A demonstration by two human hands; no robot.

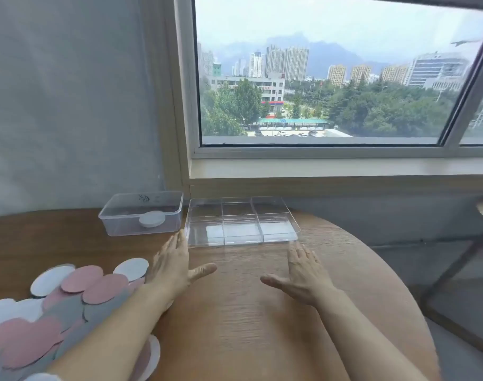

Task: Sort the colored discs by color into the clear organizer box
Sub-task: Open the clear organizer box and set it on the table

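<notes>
The pile of discs (97, 288) is cut off by the left and bottom edges, and the left forearm crosses over part of it. They are flat, matte rounds in pink, grey and white, overlapping loosely on the wooden, oval surface (262, 325). The organizer box (243, 237) lies at the far edge, clear plastic in 2 rows of 3 compartments, its thin walls faint. The left hand (171, 265) and right hand (306, 273) lie flat with fingers straight, holding nothing, fingertips by the box's near corners; contact is unclear. A clear container (116, 224) beside the box holds 1 white round piece (151, 219).
</notes>
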